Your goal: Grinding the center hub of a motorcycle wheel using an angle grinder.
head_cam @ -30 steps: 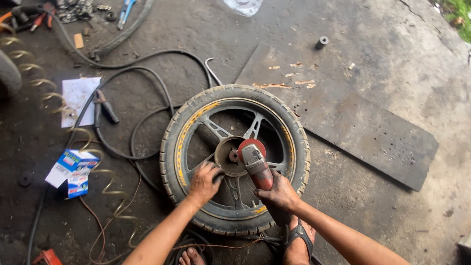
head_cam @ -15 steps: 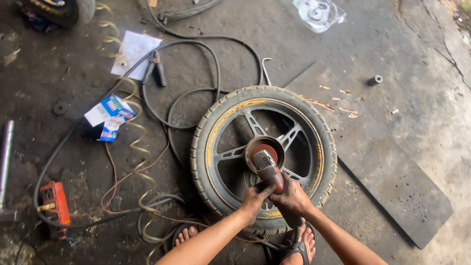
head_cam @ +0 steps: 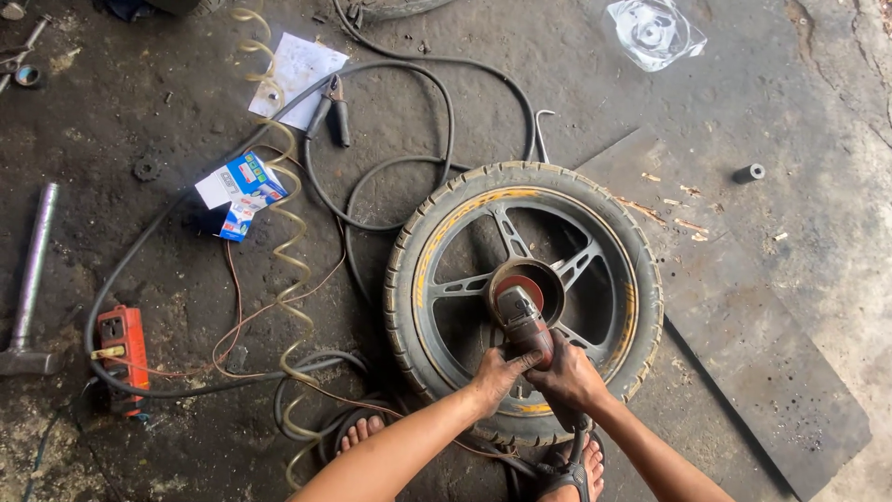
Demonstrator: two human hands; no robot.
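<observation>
Grey, oil-stained concrete floor (head_cam: 576,74) fills the single head view, dark and grimy at left, paler and cracked toward 2 o'clock. A motorcycle wheel (head_cam: 525,297) lies flat on it just right of centre: black tyre, dark spoked rim with yellow striping. Its right edge overlaps a dark flat sheet (head_cam: 743,325) that runs from 1 o'clock down to 5 o'clock.

An angle grinder (head_cam: 522,316) sits over the wheel hub, red disc end at the hub, body pointing back toward 6 o'clock. Left hand (head_cam: 497,376) has its fingers wrapped shut around the grinder body from the left side. Right hand (head_cam: 569,376) is clamped on the rear of the body, fingers curled tight, touching the left hand. Both forearms come in from 6 o'clock. Bare toes (head_cam: 362,432) show at 7 o'clock of the wheel, and a sandalled foot (head_cam: 576,469) sits under the right wrist.

Around the wheel: a black cable (head_cam: 409,121) loops from 11 to 12 o'clock; a coiled clear-yellow air hose (head_cam: 283,214) runs down the left; thin red-brown wires lie tangled by it. An orange power strip (head_cam: 123,349) lies at 9 o'clock, a hammer (head_cam: 32,279) at far left. A blue-white small carton (head_cam: 240,191) lies at 10 o'clock with white paper (head_cam: 297,79) above it, a clamp (head_cam: 330,112) on its edge. A clear plastic bag (head_cam: 655,33) lies at 1 o'clock, a small black cylinder (head_cam: 748,173) at 2 o'clock.
</observation>
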